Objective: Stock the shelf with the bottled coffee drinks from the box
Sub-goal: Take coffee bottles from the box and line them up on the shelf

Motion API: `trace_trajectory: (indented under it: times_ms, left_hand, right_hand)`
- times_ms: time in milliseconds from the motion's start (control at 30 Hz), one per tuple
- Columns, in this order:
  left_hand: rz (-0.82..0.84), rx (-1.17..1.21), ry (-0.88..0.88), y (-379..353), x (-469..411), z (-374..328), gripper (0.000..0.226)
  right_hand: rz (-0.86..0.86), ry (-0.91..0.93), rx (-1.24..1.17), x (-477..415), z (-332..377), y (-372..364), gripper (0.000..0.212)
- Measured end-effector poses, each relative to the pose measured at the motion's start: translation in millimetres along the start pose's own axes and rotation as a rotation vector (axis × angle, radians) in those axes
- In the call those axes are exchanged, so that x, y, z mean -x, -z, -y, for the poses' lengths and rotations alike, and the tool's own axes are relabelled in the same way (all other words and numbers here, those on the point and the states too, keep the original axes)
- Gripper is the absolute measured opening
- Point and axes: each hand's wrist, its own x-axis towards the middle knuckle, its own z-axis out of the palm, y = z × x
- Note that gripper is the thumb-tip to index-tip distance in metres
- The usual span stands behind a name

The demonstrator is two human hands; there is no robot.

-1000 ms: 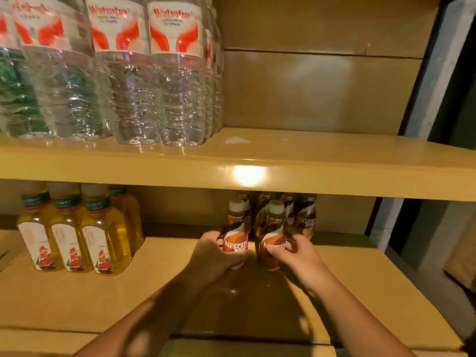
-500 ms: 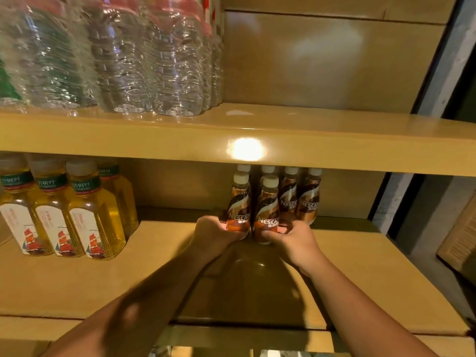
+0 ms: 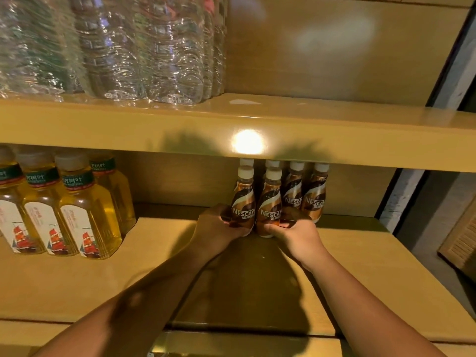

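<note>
**Lower Shelf: Coffee Bottles in Hand**

Item 1: left hand (image 3: 219, 225), fingers (image 3: 233, 229) curled round the base of the left coffee bottle (image 3: 243, 199). The bottle is upright, with a white cap and a brown label.

Item 2: right hand (image 3: 296, 233), fingers (image 3: 277, 228) wrapped round the base of the right coffee bottle (image 3: 269, 202). It is upright and touches its neighbour.

Both bottles are at the lower shelf (image 3: 77, 284); whether they are fully set down cannot be told.

Just behind the right fingers: further coffee bottles (image 3: 315, 194), upright, caps close under the upper shelf (image 3: 334, 135).

Well left of the left fingers: yellow tea bottles (image 3: 85, 215), grouped on the same shelf.

Above the fingers, on the upper shelf: clear water bottles (image 3: 154, 47).
</note>
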Motion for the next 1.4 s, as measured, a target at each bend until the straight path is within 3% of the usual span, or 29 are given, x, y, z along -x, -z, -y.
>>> trace_trajectory:
  times_ms: [100, 233, 333, 433, 533, 667, 800, 1033, 1167, 1267, 1400]
  left_hand:
    - [0.002, -0.013, -0.005, 2, -2, 2, 0.060]
    - [0.027, -0.079, -0.011, 7, 0, 2, 0.068]
    - [0.039, -0.235, -0.027, 17, 10, 5, 0.065]
    - [0.095, -0.602, -0.299, 41, 36, 1, 0.076]
    - [0.099, -0.790, -0.501, 69, 74, -7, 0.101]
    - [0.220, -0.958, -0.282, 103, 133, -23, 0.109]
    - [0.272, -1.093, -0.248, 134, 185, -15, 0.107]
    - [0.271, -1.112, -0.401, 180, 265, -3, 0.103]
    - [0.249, -1.082, -0.401, 217, 322, 11, 0.099]
    - [0.211, -1.071, -0.366, 255, 372, 28, 0.096]
    - [0.194, -1.072, -0.165, 316, 444, 62, 0.099]
  right_hand:
    - [0.006, 0.027, 0.024, 0, -1, 1, 0.017]
    - [0.037, 0.073, 0.236, 4, 4, 3, 0.030]
    - [0.070, 0.114, 0.449, 24, 10, 10, 0.051]
    - [0.080, 0.277, 0.775, 51, 16, 17, 0.097]
    - [0.046, 0.409, 0.914, 80, 25, 21, 0.088]
    - [0.070, 0.444, 1.029, 135, 40, 18, 0.091]
    - [0.108, 0.408, 1.148, 198, 47, 1, 0.093]
    - [0.052, 0.438, 1.166, 314, 61, -38, 0.089]
    - [0.086, 0.447, 1.164, 373, 72, -68, 0.087]
    - [0.128, 0.500, 1.129, 410, 81, -100, 0.088]
    - [0.168, 0.697, 1.061, 454, 94, -164, 0.089]
